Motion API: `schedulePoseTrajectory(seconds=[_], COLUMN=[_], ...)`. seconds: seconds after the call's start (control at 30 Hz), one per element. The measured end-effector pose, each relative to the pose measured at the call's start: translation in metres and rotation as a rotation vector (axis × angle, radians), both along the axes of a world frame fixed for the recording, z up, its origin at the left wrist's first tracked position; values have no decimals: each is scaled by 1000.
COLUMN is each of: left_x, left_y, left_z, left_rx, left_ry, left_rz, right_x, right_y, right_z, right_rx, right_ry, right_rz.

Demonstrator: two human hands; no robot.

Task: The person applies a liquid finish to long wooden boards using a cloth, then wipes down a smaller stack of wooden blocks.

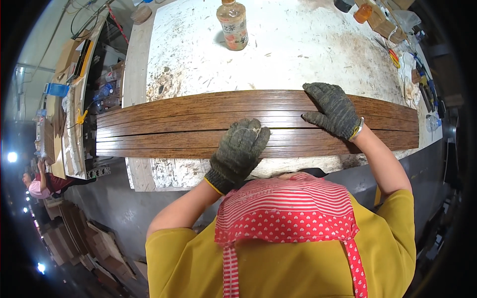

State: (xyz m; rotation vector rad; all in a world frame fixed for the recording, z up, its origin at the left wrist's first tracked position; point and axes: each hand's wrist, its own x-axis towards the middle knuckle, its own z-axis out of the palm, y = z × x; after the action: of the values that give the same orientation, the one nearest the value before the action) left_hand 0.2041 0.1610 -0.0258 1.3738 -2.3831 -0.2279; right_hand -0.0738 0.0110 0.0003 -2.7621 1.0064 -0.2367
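Note:
Long brown wood-grain boards [198, 110] with lengthwise grooves lie side by side across the white worktable [278, 54], a dark gap running between them. My left hand [239, 154], in a dark grey knitted glove, rests on the near board left of my body's middle. Its fingers lie on the surface, slightly bent and close together. Farther right, my right hand [334, 110], gloved alike, lies flat on the far board with thumb and fingers apart. Neither hand is wrapped around anything.
A labelled drink bottle [232, 27] stands at the table's far side. Along the right edge lie pliers-like tools [428, 92], a cloth [408, 79] and an orange container [363, 13]. At left, a cluttered shelf [74, 119] holds bottles and boxes; a person [42, 183] is beyond it.

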Motion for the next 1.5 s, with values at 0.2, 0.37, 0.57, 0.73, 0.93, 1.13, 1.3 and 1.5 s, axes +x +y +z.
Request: schedulePoseTrajectory(seconds=[0.2, 0.37, 0.57, 0.73, 0.93, 1.13, 1.3, 1.5], left_x=[10, 16, 18, 17, 11, 8, 9, 8], left_y=[16, 20, 16, 16, 11, 14, 18, 23], left_z=[3, 2, -2, 4, 18, 22, 15, 11], left_rx=[-176, -150, -109, -83, 74, 0, -56, 63], left_ry=[-24, -54, -91, -31, -72, -162, -160, -137], left_rz=[1, 43, 120, 68, 125, 149, 116, 105], right_x=[22, 29, 30, 33, 34, 31, 32, 29], right_y=[12, 8, 9, 10, 10, 11, 11, 10], right_z=[1, -3, -4, -2, -2, -5, -8, -13], right_rx=[-68, -32, -31, -37, -28, -50, -89, -81], right_ry=[-9, -64, -50, -25, -40, -29, -37, -35], right_rz=[110, 91, 26, 4, 24, 6, 4, 6])
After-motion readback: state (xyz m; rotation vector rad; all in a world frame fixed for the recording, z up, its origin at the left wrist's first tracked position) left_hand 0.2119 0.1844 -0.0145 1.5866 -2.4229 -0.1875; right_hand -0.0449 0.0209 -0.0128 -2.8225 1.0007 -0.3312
